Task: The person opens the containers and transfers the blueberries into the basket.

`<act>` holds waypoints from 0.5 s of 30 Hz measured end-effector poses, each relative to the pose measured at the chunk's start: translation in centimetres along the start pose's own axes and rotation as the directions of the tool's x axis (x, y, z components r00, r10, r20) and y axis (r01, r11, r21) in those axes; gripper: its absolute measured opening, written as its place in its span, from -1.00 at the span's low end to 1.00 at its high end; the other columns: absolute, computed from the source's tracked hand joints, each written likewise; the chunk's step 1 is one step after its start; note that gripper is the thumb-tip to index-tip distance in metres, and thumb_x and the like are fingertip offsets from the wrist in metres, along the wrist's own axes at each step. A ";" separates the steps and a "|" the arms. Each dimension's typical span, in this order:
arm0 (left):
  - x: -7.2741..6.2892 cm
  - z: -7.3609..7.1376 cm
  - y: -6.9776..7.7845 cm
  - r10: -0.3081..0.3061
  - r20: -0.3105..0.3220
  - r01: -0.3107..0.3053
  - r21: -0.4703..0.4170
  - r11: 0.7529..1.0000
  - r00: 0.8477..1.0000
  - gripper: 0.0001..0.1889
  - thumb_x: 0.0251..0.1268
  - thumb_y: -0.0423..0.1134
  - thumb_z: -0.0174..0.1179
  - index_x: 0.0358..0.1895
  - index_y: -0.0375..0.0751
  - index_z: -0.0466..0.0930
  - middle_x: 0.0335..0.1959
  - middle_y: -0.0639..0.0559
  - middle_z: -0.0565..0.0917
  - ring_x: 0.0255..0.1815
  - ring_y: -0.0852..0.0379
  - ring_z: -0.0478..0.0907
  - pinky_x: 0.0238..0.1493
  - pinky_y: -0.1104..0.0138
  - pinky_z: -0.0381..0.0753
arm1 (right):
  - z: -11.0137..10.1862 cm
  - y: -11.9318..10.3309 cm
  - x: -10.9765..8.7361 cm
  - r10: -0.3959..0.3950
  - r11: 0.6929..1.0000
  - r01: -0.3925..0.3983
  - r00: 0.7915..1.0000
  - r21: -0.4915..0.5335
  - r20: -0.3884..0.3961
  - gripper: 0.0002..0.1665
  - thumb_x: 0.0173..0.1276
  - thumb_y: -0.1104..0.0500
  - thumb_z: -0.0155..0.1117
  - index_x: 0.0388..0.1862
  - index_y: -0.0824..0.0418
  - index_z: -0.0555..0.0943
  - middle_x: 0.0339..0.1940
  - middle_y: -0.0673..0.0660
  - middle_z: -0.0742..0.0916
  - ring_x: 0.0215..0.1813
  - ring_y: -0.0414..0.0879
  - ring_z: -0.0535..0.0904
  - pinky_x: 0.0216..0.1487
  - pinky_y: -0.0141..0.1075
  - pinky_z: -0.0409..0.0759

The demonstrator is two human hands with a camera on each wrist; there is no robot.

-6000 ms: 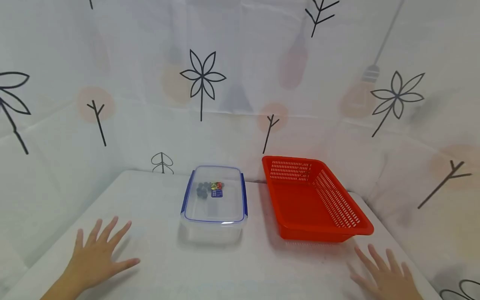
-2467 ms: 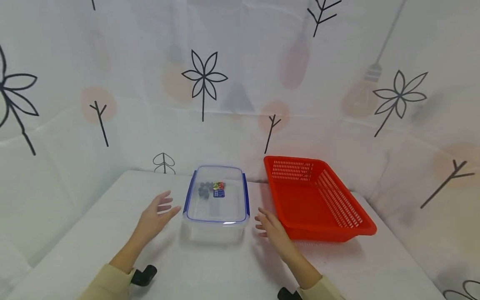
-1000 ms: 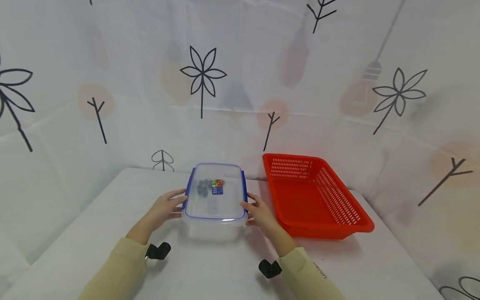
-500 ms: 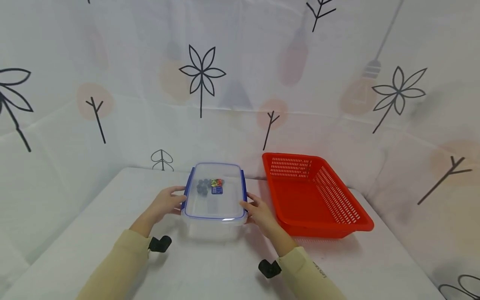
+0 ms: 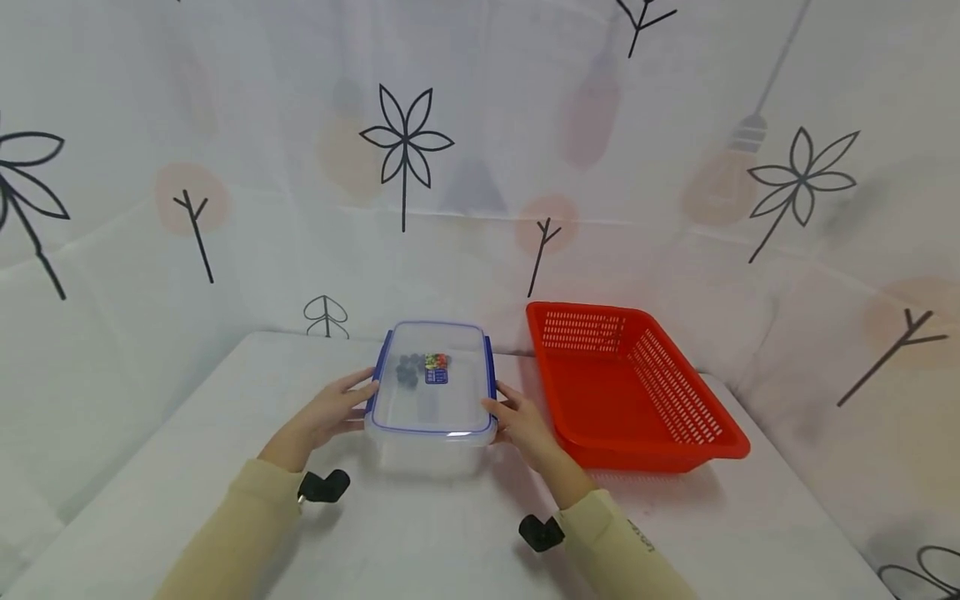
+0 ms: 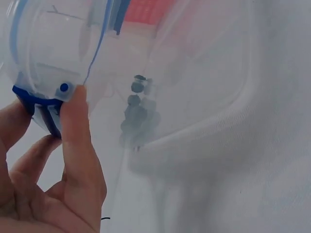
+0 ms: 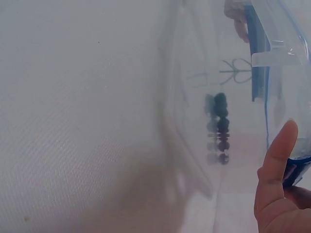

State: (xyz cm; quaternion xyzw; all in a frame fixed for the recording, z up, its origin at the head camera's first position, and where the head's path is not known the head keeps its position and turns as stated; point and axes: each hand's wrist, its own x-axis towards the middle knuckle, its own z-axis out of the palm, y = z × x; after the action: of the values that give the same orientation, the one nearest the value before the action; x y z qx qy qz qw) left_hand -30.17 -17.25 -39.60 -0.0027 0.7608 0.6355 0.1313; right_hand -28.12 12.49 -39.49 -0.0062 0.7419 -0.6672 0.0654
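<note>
A clear plastic food container with a blue-edged lid stands mid-table. A small coloured label sits on its lid. Through the plastic show several dark round grape-like pieces. My left hand holds the container's left side. In the left wrist view, its thumb is at the lid edge and its fingers are at a blue latch. On the opposite side, my right hand grips around the right blue latch, thumb up against the lid. Most of its other fingers are hidden.
A red perforated basket stands right of the container, close beside my right forearm. The white table meets a patterned cloth backdrop behind. Black camera mounts sit at both wrists.
From spread open near the table's front, both hands came inward and took hold of the container's sides. Over the last second they barely moved; the head view tilted slightly.
</note>
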 end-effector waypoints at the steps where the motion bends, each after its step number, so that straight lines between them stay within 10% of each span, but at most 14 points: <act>1: 0.1 0.2 0.1 -0.004 -0.002 0.004 -0.012 1.000 1.000 -0.33 0.40 -0.02 0.00 0.47 -0.10 -0.03 0.30 -0.33 0.27 0.20 -0.28 0.35 0.09 0.07 0.45 | -0.1 0.0 0.0 -0.005 1.000 0.005 1.000 0.003 0.001 -0.29 0.34 0.08 0.18 0.41 0.22 0.22 -0.05 0.39 0.54 -0.33 0.01 0.58 -0.26 -0.20 0.63; 15: 0.2 0.5 -2.0 -0.010 -0.017 0.010 0.007 1.000 1.000 -0.52 0.48 -0.28 -0.15 0.34 -0.49 0.14 0.10 -0.29 0.47 -0.16 0.08 0.50 -0.12 0.24 0.54 | 0.0 0.1 0.0 -0.017 1.000 0.017 1.000 -0.012 0.006 -0.28 0.33 0.09 0.20 0.40 0.25 0.22 -0.17 0.27 0.59 -0.36 0.01 0.60 -0.29 -0.19 0.64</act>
State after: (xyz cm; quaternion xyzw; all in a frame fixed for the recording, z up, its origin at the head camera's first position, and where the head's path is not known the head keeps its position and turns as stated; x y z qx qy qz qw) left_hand -29.94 -17.15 -41.61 -0.0113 0.7641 0.6322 0.1280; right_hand -28.16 12.51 -39.55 -0.0150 0.7455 -0.6634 0.0618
